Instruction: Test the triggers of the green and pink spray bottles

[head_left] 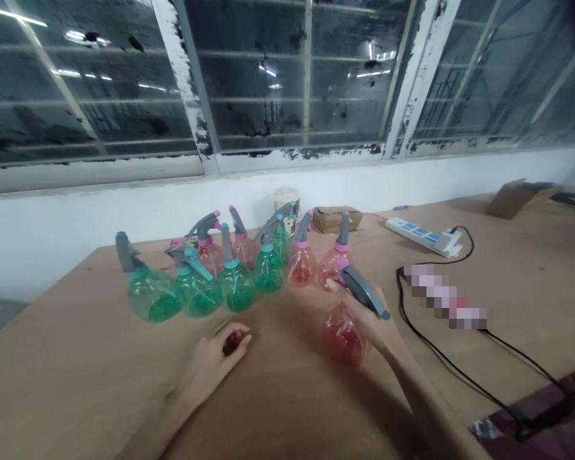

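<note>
My right hand is wrapped round the neck of a pink spray bottle with a grey trigger head. It holds this bottle slightly tilted over the right middle of the table. Loosely curled, my left hand is low over the table with a small gap between thumb and fingers. Nothing shows in its shaded hollow. In front stand several spray bottles. Green ones include a left-end bottle, one beside it and another. Pink ones include a bottle and one just behind my right hand.
A white power strip with a plug lies at the right back. Black cable runs across the right side past a blurred-out item. A brown cardboard box and a white tub stand by the wall below the windows.
</note>
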`<state>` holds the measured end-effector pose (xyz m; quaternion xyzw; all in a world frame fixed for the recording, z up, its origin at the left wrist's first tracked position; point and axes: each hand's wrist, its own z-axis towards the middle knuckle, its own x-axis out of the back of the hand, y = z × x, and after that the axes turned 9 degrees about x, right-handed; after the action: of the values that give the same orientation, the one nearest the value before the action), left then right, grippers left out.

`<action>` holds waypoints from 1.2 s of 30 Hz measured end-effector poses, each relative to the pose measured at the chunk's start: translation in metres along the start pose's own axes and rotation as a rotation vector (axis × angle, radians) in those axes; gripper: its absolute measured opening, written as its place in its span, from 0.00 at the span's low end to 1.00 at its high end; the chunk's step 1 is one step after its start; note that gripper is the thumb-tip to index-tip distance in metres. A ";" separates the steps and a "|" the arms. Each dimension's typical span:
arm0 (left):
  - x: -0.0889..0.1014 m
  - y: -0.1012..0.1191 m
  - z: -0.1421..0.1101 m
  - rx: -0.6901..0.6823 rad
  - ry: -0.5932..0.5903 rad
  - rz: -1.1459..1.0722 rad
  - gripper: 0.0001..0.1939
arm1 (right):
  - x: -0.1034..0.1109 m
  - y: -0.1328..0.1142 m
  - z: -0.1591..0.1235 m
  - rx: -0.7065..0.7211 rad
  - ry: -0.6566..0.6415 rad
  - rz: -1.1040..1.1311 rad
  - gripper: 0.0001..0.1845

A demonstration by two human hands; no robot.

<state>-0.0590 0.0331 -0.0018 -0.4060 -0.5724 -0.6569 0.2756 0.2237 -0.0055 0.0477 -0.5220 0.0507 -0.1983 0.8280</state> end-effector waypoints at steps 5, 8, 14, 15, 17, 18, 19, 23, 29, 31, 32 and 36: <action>-0.001 0.004 0.000 0.012 -0.028 -0.012 0.13 | 0.000 -0.005 -0.002 -0.022 0.007 -0.062 0.16; -0.005 0.007 -0.001 0.024 -0.017 -0.003 0.12 | 0.001 -0.004 -0.001 -0.020 -0.025 -0.064 0.17; -0.020 0.011 -0.002 -0.210 0.188 0.126 0.09 | 0.001 0.005 0.001 -0.035 -0.062 0.007 0.14; -0.022 0.011 -0.002 -0.254 0.210 0.150 0.10 | 0.000 0.006 0.001 -0.043 -0.068 0.031 0.14; -0.027 0.013 -0.001 -0.315 0.217 0.190 0.12 | -0.001 0.005 -0.001 -0.044 -0.079 0.077 0.16; -0.030 0.015 0.000 -0.334 0.208 0.209 0.13 | -0.001 0.005 -0.002 -0.035 -0.082 0.091 0.16; -0.034 0.018 0.001 -0.347 0.198 0.230 0.14 | -0.001 0.004 -0.003 -0.023 -0.081 0.093 0.15; -0.050 0.033 0.010 -0.407 0.157 0.306 0.18 | 0.000 0.001 -0.005 -0.016 -0.031 0.033 0.13; -0.067 0.046 0.020 -0.452 0.127 0.332 0.21 | -0.001 -0.001 -0.007 -0.039 -0.002 -0.020 0.12; -0.067 0.045 0.021 -0.460 0.118 0.343 0.21 | -0.002 -0.001 -0.007 -0.048 -0.007 -0.027 0.13; -0.066 0.044 0.021 -0.463 0.115 0.349 0.21 | -0.002 -0.002 -0.007 -0.053 -0.001 -0.035 0.14; -0.064 0.043 0.020 -0.469 0.105 0.361 0.21 | -0.003 -0.004 -0.008 -0.063 0.027 -0.065 0.15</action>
<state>0.0142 0.0381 -0.0332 -0.5192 -0.3086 -0.7317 0.3161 0.2176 -0.0127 0.0470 -0.5465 0.0513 -0.2303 0.8035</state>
